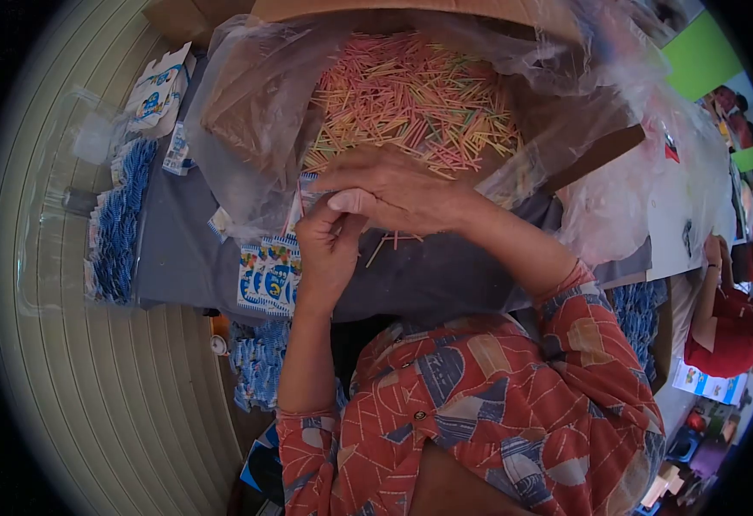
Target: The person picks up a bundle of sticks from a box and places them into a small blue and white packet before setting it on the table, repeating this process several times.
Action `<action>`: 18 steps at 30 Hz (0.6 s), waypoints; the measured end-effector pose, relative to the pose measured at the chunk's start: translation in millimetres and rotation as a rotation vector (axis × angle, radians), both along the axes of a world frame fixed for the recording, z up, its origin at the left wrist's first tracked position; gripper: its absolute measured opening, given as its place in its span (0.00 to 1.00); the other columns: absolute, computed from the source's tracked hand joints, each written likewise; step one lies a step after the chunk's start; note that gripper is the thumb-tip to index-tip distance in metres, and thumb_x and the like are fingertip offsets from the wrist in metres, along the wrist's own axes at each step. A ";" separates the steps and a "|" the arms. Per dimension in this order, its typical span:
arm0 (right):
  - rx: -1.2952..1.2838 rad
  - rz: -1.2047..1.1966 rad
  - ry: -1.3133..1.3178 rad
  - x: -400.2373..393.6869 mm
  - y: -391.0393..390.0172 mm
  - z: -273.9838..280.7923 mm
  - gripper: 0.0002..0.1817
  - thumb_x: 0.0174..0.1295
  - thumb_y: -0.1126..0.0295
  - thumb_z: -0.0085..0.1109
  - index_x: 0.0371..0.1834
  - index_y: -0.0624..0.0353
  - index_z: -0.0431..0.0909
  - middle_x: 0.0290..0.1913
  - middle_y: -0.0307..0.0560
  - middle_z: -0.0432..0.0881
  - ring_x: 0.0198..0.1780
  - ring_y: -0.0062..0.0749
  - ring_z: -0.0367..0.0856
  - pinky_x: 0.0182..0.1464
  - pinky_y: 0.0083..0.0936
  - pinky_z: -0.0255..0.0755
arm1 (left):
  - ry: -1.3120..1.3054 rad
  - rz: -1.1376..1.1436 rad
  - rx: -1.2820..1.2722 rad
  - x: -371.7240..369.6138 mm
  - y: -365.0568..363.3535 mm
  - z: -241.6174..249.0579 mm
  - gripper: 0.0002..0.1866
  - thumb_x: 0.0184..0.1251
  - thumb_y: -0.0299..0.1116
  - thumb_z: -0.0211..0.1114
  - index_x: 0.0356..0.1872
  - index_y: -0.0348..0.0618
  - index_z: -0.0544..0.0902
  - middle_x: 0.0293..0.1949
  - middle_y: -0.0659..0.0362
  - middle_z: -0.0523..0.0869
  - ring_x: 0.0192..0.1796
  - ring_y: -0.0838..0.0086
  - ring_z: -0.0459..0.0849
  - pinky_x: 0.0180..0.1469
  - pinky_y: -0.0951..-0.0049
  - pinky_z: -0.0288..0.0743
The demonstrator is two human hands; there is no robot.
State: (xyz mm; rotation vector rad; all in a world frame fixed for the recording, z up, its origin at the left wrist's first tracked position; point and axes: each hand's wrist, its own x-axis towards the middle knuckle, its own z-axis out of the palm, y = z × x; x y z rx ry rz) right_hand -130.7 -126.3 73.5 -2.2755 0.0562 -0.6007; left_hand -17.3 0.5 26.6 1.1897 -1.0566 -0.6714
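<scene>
My left hand (329, 245) is closed, its fingers pinched around a small white and blue printed packet (307, 178) that shows in part at the fingertips. A thin pink stick (301, 196) shows beside those fingers. My right hand (406, 193) reaches across from the right and meets the left one, thumb bent over and fingers closed; what it holds is hidden. Just beyond both hands lies a heap of thin pink, yellow and green sticks (411, 95) in a plastic-lined cardboard box. Below my left hand, several printed packets (269, 275) overlap on the grey cloth.
Clear plastic lining (247, 112) spills over the box's sides, and a cardboard flap (596, 159) juts right. Stacked blue packets (121, 224) stand at left in a clear plastic tray (45, 249); more packets (258, 365) hang below the grey cloth (187, 249). A person in red (725, 340) is at right.
</scene>
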 end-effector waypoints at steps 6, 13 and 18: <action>-0.149 -0.056 0.080 -42.0 -30.0 21.2 0.21 0.69 0.61 0.52 0.62 0.59 0.75 0.57 0.55 0.77 0.60 0.51 0.73 0.64 0.41 0.66 | -0.337 0.105 0.156 -4.7 51.2 21.9 0.06 0.67 0.20 0.61 0.41 0.30 0.81 0.32 0.53 0.83 0.33 0.75 0.83 0.34 0.76 0.73; -1.169 -0.483 0.663 -109.8 -126.5 -51.5 0.20 0.56 0.69 0.55 0.55 0.49 0.79 0.62 0.48 0.72 0.66 0.43 0.65 0.62 0.48 0.60 | -1.062 0.431 0.432 -1.9 101.7 -3.0 0.13 0.63 0.25 0.64 0.48 0.35 0.81 0.39 0.50 0.79 0.45 0.56 0.77 0.47 0.59 0.70; -1.076 -0.516 0.753 -112.4 -137.8 -65.7 0.17 0.58 0.70 0.52 0.51 0.55 0.79 0.58 0.47 0.73 0.66 0.44 0.64 0.62 0.54 0.57 | -1.177 0.444 0.328 6.6 65.5 17.1 0.16 0.60 0.30 0.66 0.49 0.34 0.81 0.45 0.49 0.77 0.48 0.52 0.74 0.49 0.59 0.69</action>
